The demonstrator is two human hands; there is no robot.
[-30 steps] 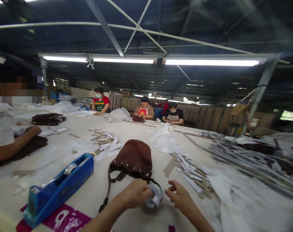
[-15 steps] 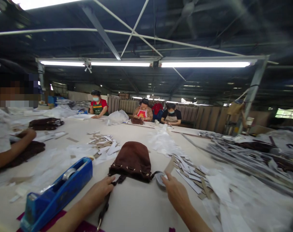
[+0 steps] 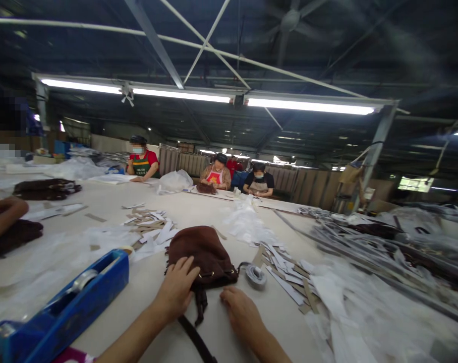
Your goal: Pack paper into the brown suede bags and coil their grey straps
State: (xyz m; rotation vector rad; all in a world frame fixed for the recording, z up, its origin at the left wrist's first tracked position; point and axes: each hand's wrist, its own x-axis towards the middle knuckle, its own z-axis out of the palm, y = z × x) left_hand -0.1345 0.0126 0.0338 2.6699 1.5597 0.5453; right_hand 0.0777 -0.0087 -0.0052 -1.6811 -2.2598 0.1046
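A brown drawstring bag (image 3: 202, 250) lies on the pale table (image 3: 198, 206) in front of me. My left hand (image 3: 176, 288) rests flat on the bag's near edge, fingers spread. My right hand (image 3: 239, 315) lies knuckles up on the table just right of the bag's dark strap (image 3: 196, 333), fingers curled under and hidden. A grey coiled roll (image 3: 255, 276) lies on the table by the bag's right corner, free of both hands.
A blue tape dispenser (image 3: 58, 315) stands at the near left. Loose paper and card strips (image 3: 289, 269) lie to the right, more strips (image 3: 149, 227) behind the bag. A co-worker's arm (image 3: 4, 217) is at the left; three people sit at the far end.
My right hand let go of the grey roll, which now lies beside the bag. My left hand moved from the strap onto the bag. My right hand came down near the strap.
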